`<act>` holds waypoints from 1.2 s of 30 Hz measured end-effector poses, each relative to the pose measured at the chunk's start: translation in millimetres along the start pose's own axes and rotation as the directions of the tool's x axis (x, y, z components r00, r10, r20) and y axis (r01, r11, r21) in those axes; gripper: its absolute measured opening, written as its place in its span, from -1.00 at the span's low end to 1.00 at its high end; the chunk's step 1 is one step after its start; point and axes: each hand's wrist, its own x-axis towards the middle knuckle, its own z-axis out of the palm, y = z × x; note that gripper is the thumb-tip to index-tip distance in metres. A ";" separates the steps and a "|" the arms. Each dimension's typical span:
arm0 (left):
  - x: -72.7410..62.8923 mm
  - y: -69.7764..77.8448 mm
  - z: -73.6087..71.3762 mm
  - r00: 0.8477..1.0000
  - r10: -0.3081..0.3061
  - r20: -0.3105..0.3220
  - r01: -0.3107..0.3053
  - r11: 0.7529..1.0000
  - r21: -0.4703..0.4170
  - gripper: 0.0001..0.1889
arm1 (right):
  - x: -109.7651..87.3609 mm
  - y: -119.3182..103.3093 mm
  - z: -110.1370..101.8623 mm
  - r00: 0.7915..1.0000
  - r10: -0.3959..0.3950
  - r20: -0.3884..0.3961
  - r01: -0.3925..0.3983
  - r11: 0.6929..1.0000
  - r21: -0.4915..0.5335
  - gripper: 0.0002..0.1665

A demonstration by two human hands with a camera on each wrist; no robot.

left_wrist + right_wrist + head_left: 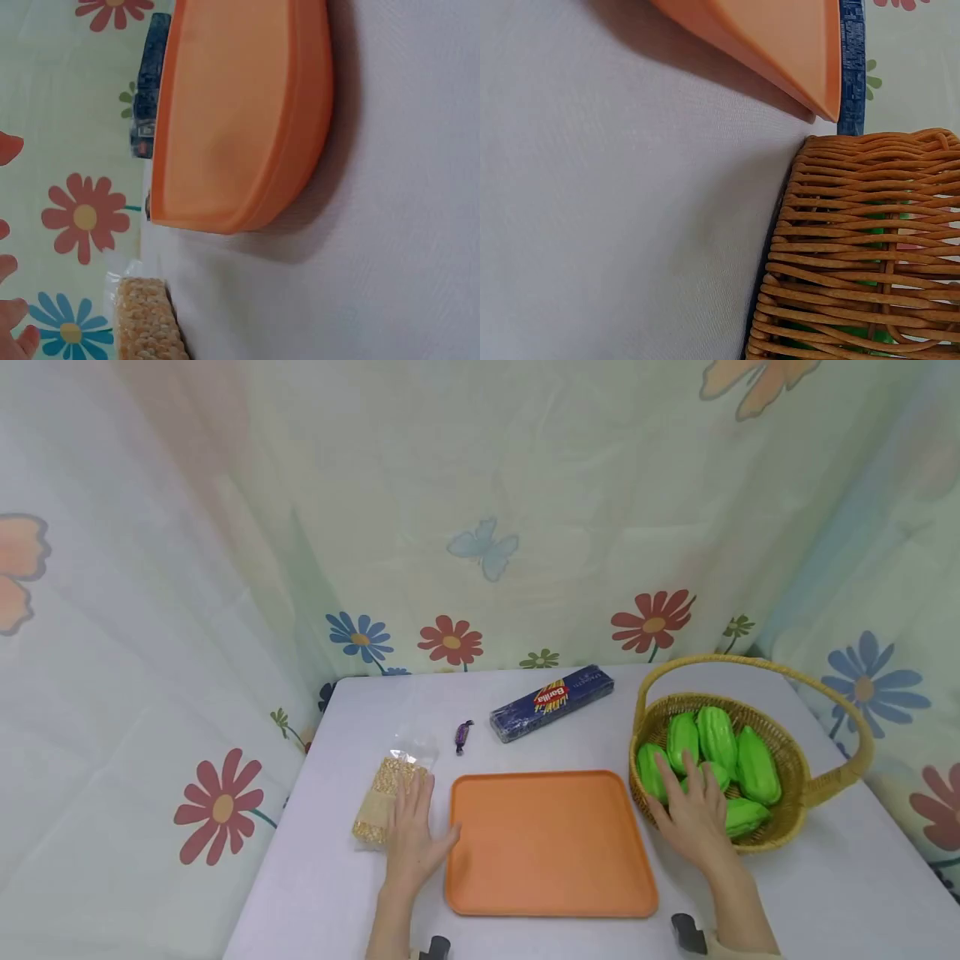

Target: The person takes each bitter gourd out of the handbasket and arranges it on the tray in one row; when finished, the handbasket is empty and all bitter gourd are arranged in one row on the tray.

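Curtain (pixel 525 485): pale cloth printed with flowers and butterflies, hanging behind the table and down both sides.
Table (pixel 315 860): white-topped, carrying everything below; the clock here is centred on the tray, twelve being the far side.
Basket (pixel 791 818): woven brown wicker with a tall arched handle, between two and three o'clock, upright, with vegetables inside.
Tray (pixel 551 843): orange, rounded corners, low rim, lying flat between the two hands.
Box (pixel 552 703): dark blue, at twelve, set slantwise (its label reads Barilla).
Bag (pixel 378 806): clear plastic with pale yellow grains, between nine and ten, lying flat just beside the left hand.
Left hand (pixel 411 843): at nine, fingers extended and released, thumb spread toward the tray; the fingertips reach the bag's right edge in the head view, though contact I cannot tell.
Right hand (pixel 693 814): near three, over the basket's near-left rim, fingers spread and loose above the vegetables, grasping none; whether they touch I cannot tell.
Vegetables (pixel 717 737): bright green, ridged, several together in the basket.
Candy (pixel 463 737): small, purple-wrapped, between ten and eleven, apart from both hands.
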 end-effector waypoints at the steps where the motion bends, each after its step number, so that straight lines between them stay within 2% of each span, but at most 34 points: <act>1: -0.6 0.4 1.5 1.000 -0.014 0.009 0.014 1.000 -0.016 -0.16 | 0.9 0.3 0.2 1.000 0.001 0.006 -0.002 1.000 0.005 -0.28; 6: -2.1 -1.6 13.8 0.999 -0.028 0.031 0.031 0.996 -0.081 -0.27 | 8.2 0.6 0.3 0.999 0.008 0.033 -0.008 1.000 0.018 -0.41; 12: -8.8 -5.5 28.6 0.997 -0.062 0.051 0.071 0.981 -0.182 -0.32 | 14.0 1.6 1.2 0.997 0.021 0.079 -0.020 1.000 -0.013 -0.44; 17: -13.2 -9.8 38.5 0.988 -0.097 0.119 0.128 0.948 -0.291 -0.36 | 20.5 1.3 0.3 0.990 0.034 0.139 -0.028 0.999 -0.044 -0.43; 20: -16.3 -11.4 43.5 0.974 -0.135 0.184 0.193 0.917 -0.349 -0.36 | 24.6 2.3 -0.2 0.983 0.053 0.177 -0.047 0.998 -0.039 -0.41; 23: -19.4 -12.6 48.1 0.963 -0.144 0.227 0.227 0.888 -0.400 -0.35 | 27.7 3.7 -1.0 0.979 0.063 0.195 -0.059 0.998 -0.028 -0.40; 29: -26.1 -15.9 59.2 0.979 -0.084 0.183 0.165 0.859 -0.484 -0.38 | 35.3 5.2 -2.2 0.974 0.065 0.218 -0.073 0.997 0.032 -0.41; 36: -32.0 -19.6 70.3 0.991 -0.077 0.111 0.117 0.899 -0.422 -0.43 | 45.0 6.8 -1.7 0.968 0.079 0.240 -0.092 0.995 0.044 -0.39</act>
